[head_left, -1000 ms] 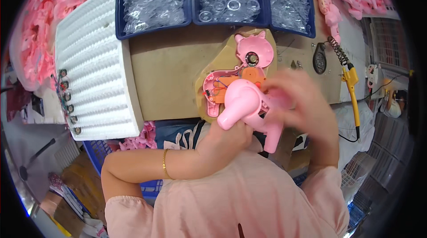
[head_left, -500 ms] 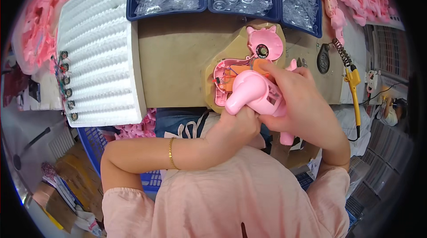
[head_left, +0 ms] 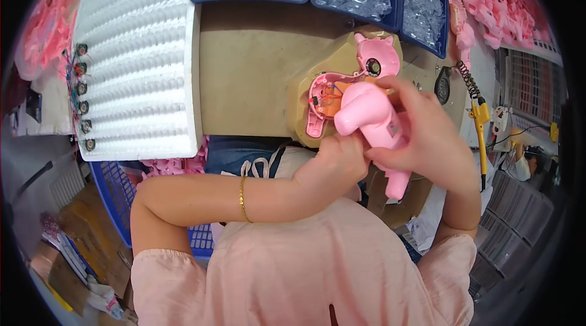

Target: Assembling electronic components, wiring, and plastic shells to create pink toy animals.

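Observation:
A glossy pink plastic toy shell (head_left: pixel 370 112) is held between my two hands, over the near right part of the table. My right hand (head_left: pixel 421 131) grips it from the right, with fingers over the top and thumb below. From beneath, my left hand (head_left: pixel 339 158) is closed on its lower side; those fingertips are partly hidden. Just beyond lies the open pink toy half (head_left: pixel 315 126) in a tan holding block (head_left: pixel 297 106). Inside it are an orange part (head_left: pixel 330 106), thin wires and a round speaker (head_left: pixel 373 67) in the eared end.
Blue bins (head_left: pixel 250 1) of clear plastic domes line the far edge. A white ridged foam tray (head_left: pixel 137 70) with small round wired parts stands at left. A yellow soldering iron (head_left: pixel 480 112) hangs at right by a coiled spring. A blue basket (head_left: pixel 116 195) sits below the table.
The view has shifted slightly. My hands have turned the pink shell a little and brought it slightly right relative to the holding block, uncovering more of the lower part of the open half.

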Action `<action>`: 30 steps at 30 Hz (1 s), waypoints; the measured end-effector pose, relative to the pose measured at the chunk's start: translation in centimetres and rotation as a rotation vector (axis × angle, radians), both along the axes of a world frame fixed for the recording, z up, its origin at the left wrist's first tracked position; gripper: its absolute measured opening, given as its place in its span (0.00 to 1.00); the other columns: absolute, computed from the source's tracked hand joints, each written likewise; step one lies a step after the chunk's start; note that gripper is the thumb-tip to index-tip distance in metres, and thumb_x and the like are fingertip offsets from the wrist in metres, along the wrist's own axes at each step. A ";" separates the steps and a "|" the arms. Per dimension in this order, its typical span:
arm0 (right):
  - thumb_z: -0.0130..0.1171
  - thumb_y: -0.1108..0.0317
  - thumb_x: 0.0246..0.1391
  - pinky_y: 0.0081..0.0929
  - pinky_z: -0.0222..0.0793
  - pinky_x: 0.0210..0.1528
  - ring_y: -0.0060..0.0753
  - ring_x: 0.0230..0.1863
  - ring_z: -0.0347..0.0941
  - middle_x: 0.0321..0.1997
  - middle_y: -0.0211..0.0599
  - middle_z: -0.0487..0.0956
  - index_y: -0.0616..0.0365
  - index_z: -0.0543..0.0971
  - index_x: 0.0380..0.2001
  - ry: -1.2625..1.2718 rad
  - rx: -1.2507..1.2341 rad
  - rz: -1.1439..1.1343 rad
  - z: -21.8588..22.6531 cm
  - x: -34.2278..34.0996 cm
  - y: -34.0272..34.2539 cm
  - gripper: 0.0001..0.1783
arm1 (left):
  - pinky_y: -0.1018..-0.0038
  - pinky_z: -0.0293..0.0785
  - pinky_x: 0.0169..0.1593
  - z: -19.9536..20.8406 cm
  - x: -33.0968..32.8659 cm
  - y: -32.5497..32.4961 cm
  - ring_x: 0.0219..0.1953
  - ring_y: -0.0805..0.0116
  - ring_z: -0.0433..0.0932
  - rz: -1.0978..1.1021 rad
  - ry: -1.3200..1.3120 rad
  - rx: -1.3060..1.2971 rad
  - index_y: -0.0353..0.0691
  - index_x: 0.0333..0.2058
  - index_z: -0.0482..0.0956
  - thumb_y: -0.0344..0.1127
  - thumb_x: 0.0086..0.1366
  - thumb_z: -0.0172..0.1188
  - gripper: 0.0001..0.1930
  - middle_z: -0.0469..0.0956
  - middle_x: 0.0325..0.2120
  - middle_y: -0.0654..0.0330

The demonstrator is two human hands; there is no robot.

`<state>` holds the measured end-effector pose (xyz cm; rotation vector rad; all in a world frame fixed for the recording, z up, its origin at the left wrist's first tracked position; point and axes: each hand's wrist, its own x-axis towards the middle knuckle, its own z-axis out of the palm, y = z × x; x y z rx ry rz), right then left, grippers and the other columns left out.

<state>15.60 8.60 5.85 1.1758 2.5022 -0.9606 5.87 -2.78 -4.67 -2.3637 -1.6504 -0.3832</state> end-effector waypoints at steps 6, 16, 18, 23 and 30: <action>0.68 0.64 0.29 0.40 0.53 0.61 0.45 0.54 0.65 0.47 0.42 0.73 0.59 0.69 0.50 0.112 0.309 0.450 -1.2 -1.6 3.0 0.38 | 0.79 0.64 0.24 0.0 0.3 -0.5 0.23 0.68 0.66 0.105 0.078 -0.031 0.42 0.26 0.74 0.34 0.45 0.56 0.07 0.74 0.26 0.55; 0.68 0.64 0.28 0.43 0.53 0.61 0.42 0.48 0.68 0.43 0.39 0.74 0.56 0.71 0.49 0.126 0.269 0.570 -3.2 -1.6 3.3 0.37 | 0.74 0.69 0.30 -1.5 -3.8 -2.6 0.34 0.72 0.72 -0.084 -0.471 -0.286 0.41 0.47 0.72 0.30 0.49 0.55 0.22 0.70 0.35 0.64; 0.69 0.65 0.24 0.43 0.50 0.63 0.46 0.53 0.65 0.48 0.41 0.73 0.56 0.70 0.51 0.087 0.219 0.561 -3.3 -1.4 3.4 0.41 | 0.73 0.69 0.32 -0.9 -5.1 -3.5 0.32 0.68 0.72 -0.223 -0.791 -0.390 0.41 0.42 0.75 0.29 0.48 0.56 0.19 0.71 0.35 0.63; 0.68 0.66 0.24 0.42 0.51 0.62 0.47 0.54 0.63 0.49 0.40 0.71 0.55 0.70 0.52 0.081 0.245 0.575 -3.5 -1.1 3.6 0.42 | 0.71 0.70 0.33 0.3 -7.5 -2.5 0.30 0.64 0.73 0.051 -0.877 -0.361 0.38 0.38 0.77 0.27 0.48 0.61 0.15 0.74 0.34 0.59; 0.66 0.68 0.33 0.42 0.54 0.59 0.40 0.48 0.68 0.44 0.39 0.73 0.57 0.71 0.49 0.149 0.311 0.602 -3.5 -1.6 3.3 0.33 | 0.71 0.68 0.32 -1.8 -6.8 -1.6 0.28 0.65 0.73 0.215 -0.657 -0.105 0.39 0.40 0.78 0.28 0.49 0.62 0.16 0.73 0.30 0.61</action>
